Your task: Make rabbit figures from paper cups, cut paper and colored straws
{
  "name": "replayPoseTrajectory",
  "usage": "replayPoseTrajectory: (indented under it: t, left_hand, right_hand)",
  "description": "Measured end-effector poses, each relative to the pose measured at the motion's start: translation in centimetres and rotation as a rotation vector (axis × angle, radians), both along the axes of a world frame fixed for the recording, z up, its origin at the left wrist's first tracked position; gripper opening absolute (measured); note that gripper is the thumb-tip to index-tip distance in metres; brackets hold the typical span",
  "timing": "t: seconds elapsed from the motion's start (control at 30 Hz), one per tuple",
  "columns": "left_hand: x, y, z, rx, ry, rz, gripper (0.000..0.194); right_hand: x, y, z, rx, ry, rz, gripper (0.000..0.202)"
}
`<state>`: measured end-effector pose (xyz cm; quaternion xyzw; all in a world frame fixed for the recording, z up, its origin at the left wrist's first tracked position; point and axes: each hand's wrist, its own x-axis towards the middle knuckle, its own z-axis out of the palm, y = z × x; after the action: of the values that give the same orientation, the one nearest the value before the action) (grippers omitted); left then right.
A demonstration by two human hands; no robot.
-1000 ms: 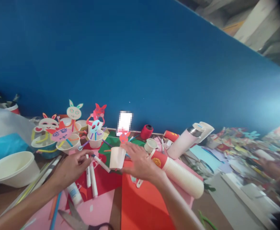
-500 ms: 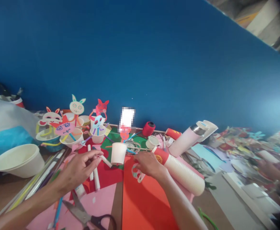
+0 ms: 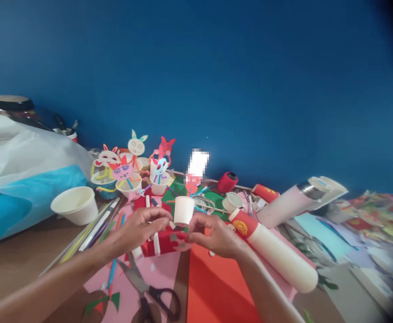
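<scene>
Seemingly at a handling step, the right hand (image 3: 214, 234) appears to pinch a red paper cutout (image 3: 182, 240) at the white paper cup's (image 3: 184, 210) six o'clock, the curled left hand's (image 3: 145, 227) grasp unclear, and the next move calls for a gentle hold.

A broad, deep blue wall (image 3: 216, 80) rises behind the brown tabletop (image 3: 18, 260)

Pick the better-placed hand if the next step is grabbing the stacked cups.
Probably the right hand: it is beside the cup stack, while the left hand is farther away, with the right hand in between. Whether the right holds anything is unclear.
</scene>
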<state>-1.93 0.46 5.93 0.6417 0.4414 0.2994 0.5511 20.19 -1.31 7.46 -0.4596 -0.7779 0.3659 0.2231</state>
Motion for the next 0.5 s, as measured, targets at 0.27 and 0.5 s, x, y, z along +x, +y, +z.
replayPoseTrajectory:
  t: [0.27,0.5]
  left_hand:
    - [-0.1,-0.1,0.3,-0.158,-0.148,-0.089,0.017]
    - [0.0,0.1,-0.5,-0.165,-0.069,-0.099,0.008]
  right_hand:
    - [-4.0,0.5,-4.0,-0.278,0.455,-0.122,0.002]
    - [-4.6,0.1,-4.2,-0.293,0.516,-0.148,0.006]
